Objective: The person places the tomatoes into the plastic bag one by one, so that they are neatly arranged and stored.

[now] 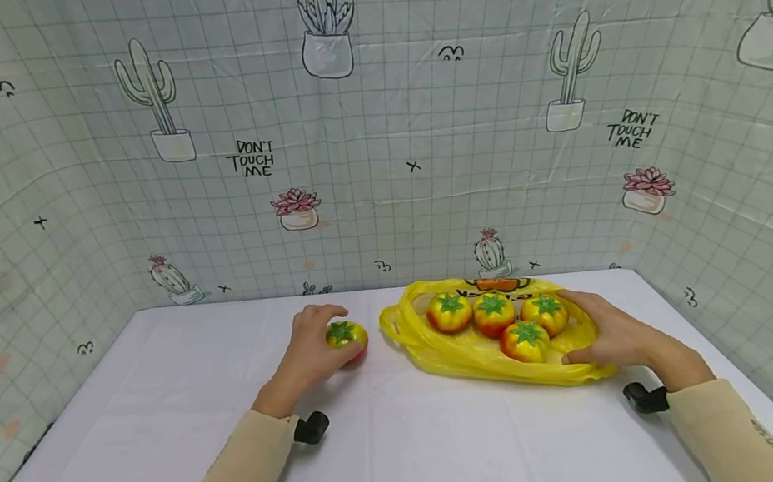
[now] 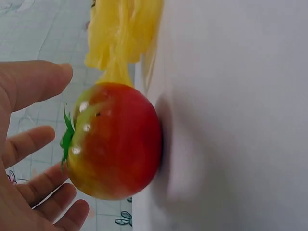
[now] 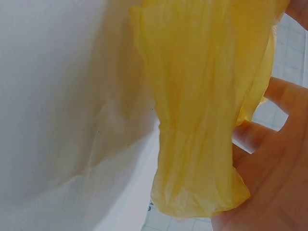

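On the white table a red-and-yellow tomato (image 1: 347, 340) with a green leafy top sits by itself. My left hand (image 1: 315, 352) is around it, thumb and fingers spread; in the left wrist view a gap shows between the thumb and the tomato (image 2: 115, 142). To the right lies a yellow plastic bag (image 1: 444, 362), its mouth spread open, with several similar tomatoes (image 1: 493, 313) inside, green tops up. My right hand (image 1: 617, 331) holds the bag's right edge, thumb at the near rim and fingers at the far rim. The bag's folds (image 3: 197, 120) hide some of these fingers in the right wrist view.
A grid-patterned cloth (image 1: 370, 134) with printed cacti stands behind the table and along both sides. A looped handle (image 1: 390, 323) of the bag points left toward the single tomato. Black wrist devices (image 1: 312, 428) sit at both sleeve cuffs.
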Demonstrator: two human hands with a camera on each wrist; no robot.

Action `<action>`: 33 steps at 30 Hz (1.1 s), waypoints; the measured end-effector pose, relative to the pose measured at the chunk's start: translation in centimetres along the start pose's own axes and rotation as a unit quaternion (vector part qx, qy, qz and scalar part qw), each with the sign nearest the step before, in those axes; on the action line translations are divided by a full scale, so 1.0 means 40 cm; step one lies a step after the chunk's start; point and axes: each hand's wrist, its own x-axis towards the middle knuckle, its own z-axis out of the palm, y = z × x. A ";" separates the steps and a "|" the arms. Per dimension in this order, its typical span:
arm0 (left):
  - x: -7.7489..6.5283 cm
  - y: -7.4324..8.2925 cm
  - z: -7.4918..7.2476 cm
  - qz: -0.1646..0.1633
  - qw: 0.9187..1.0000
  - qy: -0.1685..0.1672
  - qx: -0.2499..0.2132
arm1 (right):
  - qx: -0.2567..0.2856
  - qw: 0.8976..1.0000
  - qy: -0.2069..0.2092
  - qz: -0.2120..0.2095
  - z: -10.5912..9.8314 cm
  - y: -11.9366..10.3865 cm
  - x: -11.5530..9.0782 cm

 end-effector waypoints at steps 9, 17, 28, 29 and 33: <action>0.003 -0.027 -0.011 0.005 1.000 -0.008 -0.017 | 0.000 1.000 -0.002 0.001 -0.002 -0.002 0.001; 0.002 -0.038 -0.015 -0.008 0.999 -0.017 -0.029 | 0.000 1.000 -0.002 0.004 0.000 0.002 0.004; 0.003 -0.047 -0.012 -0.013 0.999 -0.024 -0.033 | -0.006 1.000 -0.004 0.008 0.001 0.000 0.000; 0.003 -0.047 -0.011 -0.016 0.999 -0.025 -0.033 | -0.006 1.000 -0.003 0.008 0.001 0.000 0.000; 0.004 -0.045 -0.008 -0.029 0.999 -0.031 -0.029 | -0.007 1.000 -0.004 0.007 0.001 0.000 0.000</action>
